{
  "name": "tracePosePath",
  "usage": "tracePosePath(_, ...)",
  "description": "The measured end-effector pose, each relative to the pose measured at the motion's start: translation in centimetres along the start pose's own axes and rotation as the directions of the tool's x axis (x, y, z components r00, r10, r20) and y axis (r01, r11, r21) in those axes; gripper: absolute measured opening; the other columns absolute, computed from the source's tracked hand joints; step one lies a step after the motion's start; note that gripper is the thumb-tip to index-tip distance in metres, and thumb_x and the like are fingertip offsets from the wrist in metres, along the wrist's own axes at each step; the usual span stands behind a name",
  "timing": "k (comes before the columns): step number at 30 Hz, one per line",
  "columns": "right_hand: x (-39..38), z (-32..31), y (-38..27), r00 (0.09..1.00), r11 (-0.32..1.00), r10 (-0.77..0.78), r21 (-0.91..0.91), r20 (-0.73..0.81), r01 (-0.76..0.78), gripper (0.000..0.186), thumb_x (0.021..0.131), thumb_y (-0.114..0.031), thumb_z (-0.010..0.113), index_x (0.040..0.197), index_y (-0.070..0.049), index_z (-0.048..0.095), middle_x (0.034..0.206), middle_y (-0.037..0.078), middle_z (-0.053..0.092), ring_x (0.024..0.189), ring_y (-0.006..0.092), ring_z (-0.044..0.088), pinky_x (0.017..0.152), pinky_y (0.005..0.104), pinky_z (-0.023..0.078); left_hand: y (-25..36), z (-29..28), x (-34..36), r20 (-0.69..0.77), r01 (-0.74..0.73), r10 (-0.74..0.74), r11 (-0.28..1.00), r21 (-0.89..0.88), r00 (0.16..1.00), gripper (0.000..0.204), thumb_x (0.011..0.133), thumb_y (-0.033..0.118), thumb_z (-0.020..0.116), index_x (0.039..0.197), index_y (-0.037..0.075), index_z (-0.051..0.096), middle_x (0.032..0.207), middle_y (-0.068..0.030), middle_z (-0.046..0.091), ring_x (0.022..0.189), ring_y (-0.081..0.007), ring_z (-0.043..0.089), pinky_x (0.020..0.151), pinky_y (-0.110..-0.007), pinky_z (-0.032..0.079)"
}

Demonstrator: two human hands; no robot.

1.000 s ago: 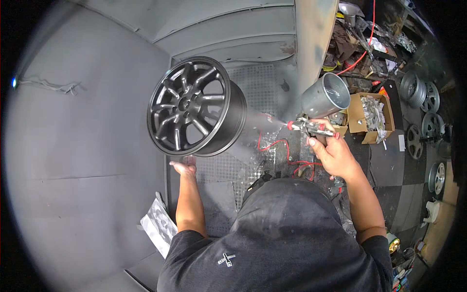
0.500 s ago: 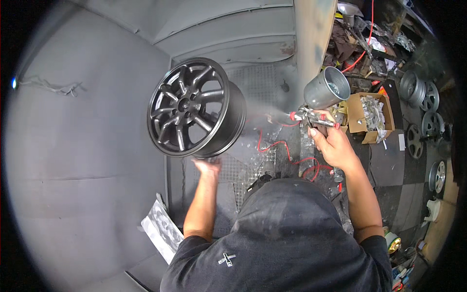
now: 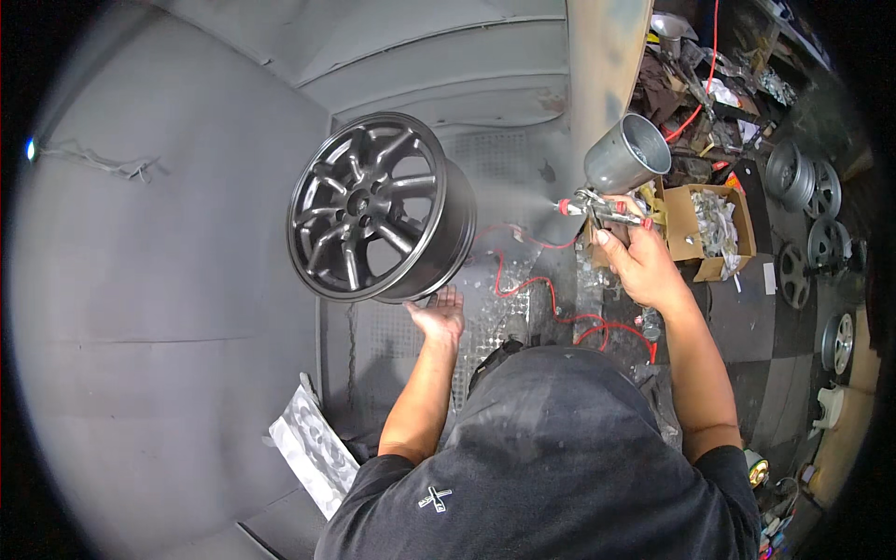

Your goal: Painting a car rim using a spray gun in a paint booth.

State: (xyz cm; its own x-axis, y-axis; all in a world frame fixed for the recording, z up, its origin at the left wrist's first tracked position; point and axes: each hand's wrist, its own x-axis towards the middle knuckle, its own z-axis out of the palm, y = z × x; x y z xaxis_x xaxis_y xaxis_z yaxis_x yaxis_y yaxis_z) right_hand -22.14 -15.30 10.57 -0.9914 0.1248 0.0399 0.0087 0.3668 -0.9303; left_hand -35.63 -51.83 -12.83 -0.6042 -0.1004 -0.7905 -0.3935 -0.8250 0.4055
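Observation:
A dark grey, multi-spoke wheel rim (image 3: 396,239) hangs tilted in front of me, its spoked face turned to the left. My left hand (image 3: 437,317) is just below the rim's lower edge, palm up with fingers stretched; whether the fingertips touch the rim I cannot tell. In my right hand (image 3: 646,273) is a spray gun (image 3: 605,209), gripped by its handle. A grey metal cup (image 3: 618,161) sits on top of the gun. Fine mist leaves the nozzle toward the barrel side of the rim.
A red air hose (image 3: 530,282) winds over the floor beneath the gun. To the right are an open cardboard box (image 3: 689,229), several wheel rims (image 3: 825,241) and a cluttered shelf. Grey booth walls (image 3: 168,261) stand at left, with a spotted sheet (image 3: 313,439) leaning low.
My left hand has moved right along the underside of the rim, and its fingers now show. The rim's spokes have turned slightly. The gun stays nearly in place, still spraying.

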Motion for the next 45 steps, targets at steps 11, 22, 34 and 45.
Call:
tracePosePath(11,1.6,0.3,0.0,0.979,0.985,-0.174,-0.038,-0.109,0.17,0.038,0.102,-0.022,0.059,0.133,-0.003,0.048,0.083,0.001,0.055,0.065,0.0079,0.047,0.061,0.0276,0.043,20.6,-6.9,4.4,-0.057,-0.285,0.315,0.911,0.296,0.947,0.114,0.083,0.089,0.036,0.163,0.013,0.007,0.161,-0.0192,0.025,0.143,-0.0396,0.033,0.119,-0.057,0.017)
tracePosePath(22,-2.8,1.2,2.7,0.995,0.99,-0.097,-0.1,0.002,0.096,0.037,0.101,-0.015,0.053,0.137,-0.008,0.045,0.107,0.024,0.067,0.105,0.0426,0.066,0.09,0.0458,0.051,-4.3,-17.3,-1.7,-0.078,0.188,-0.538,0.152,0.97,0.839,0.07,0.096,0.064,0.05,0.141,0.011,0.058,0.143,-0.0154,0.058,0.128,-0.0311,0.055,0.108,-0.043,0.04)
tracePosePath(34,-4.3,1.4,4.3,0.998,0.992,-0.022,-0.12,0.054,0.029,0.037,0.101,-0.016,0.055,0.136,-0.01,0.046,0.102,0.023,0.067,0.097,0.043,0.066,0.083,0.0461,0.051,-3.1,-5.2,-3.5,0.344,0.083,-0.235,0.911,0.404,0.909,0.094,0.097,0.076,0.025,0.161,0.007,0.013,0.157,-0.0181,0.04,0.146,-0.0369,0.035,0.12,-0.05,0.028)
tracePosePath(45,-6.4,3.1,0.6,0.961,0.978,-0.204,0.004,0.185,0.207,0.037,0.101,-0.02,0.057,0.135,-0.011,0.049,0.112,0.021,0.068,0.105,0.0414,0.067,0.087,0.0465,0.052,4.0,-0.8,-1.8,0.105,-0.132,0.139,0.989,-0.066,0.985,0.101,0.09,0.08,0.035,0.159,0.008,0.018,0.162,-0.0183,0.026,0.143,-0.0379,0.036,0.119,-0.058,0.024)
